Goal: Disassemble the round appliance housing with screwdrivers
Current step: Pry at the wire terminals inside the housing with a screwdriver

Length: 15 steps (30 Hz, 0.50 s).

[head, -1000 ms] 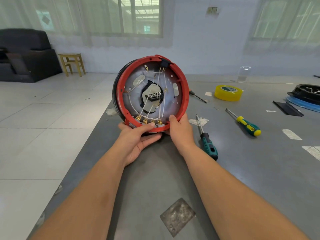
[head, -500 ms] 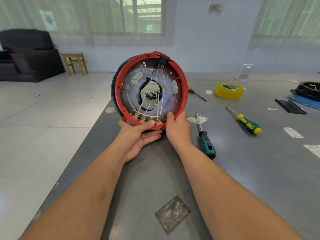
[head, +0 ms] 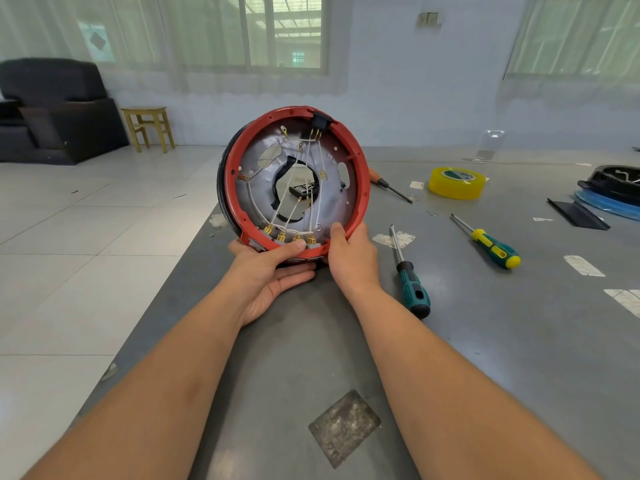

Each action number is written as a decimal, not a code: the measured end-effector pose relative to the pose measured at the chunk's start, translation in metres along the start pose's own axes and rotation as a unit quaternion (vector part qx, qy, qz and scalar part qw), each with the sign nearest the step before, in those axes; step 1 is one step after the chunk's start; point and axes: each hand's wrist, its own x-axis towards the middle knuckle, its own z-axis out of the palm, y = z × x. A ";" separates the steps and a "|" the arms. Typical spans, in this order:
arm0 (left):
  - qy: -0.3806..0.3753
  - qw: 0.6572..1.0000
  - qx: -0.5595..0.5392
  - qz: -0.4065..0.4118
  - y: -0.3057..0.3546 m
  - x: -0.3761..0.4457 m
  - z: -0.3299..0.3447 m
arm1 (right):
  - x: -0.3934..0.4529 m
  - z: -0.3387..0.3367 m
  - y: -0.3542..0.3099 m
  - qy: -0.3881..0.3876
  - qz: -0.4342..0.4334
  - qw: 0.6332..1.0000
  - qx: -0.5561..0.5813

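Observation:
The round appliance housing (head: 360, 168) stands on edge above the grey table, its open inside facing me: a red rim, a grey metal plate, white wires and brass terminals. My left hand (head: 266, 271) cups its lower edge from below, thumb pressed on the red rim. My right hand (head: 353, 252) grips the rim at the lower right, thumb inside. A teal-handled screwdriver (head: 410, 284) lies just right of my right hand. A yellow-and-green screwdriver (head: 493, 247) lies farther right. A third screwdriver (head: 389, 187), with an orange handle, shows behind the housing.
A yellow tape roll (head: 456, 183) sits at the back right of the grey table (head: 519, 341). A black and blue appliance part (head: 613, 192) and a black strip (head: 576, 214) lie at the far right edge. The table's left edge drops to tiled floor.
The housing has tilted and turned slightly left in my hands, so more of its black outer side shows. Both hands keep the same hold.

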 end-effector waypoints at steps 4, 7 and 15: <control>0.016 0.999 -0.030 0.013 -0.002 0.004 -0.001 | 0.000 0.000 0.001 -0.005 -0.008 1.000 0.009; 0.018 0.999 -0.044 0.018 -0.003 0.007 -0.002 | -0.002 0.000 -0.002 -0.005 -0.010 1.000 0.008; 0.040 0.995 -0.074 0.051 -0.008 0.022 0.012 | -0.020 -0.022 -0.015 -0.009 -0.146 0.978 -0.151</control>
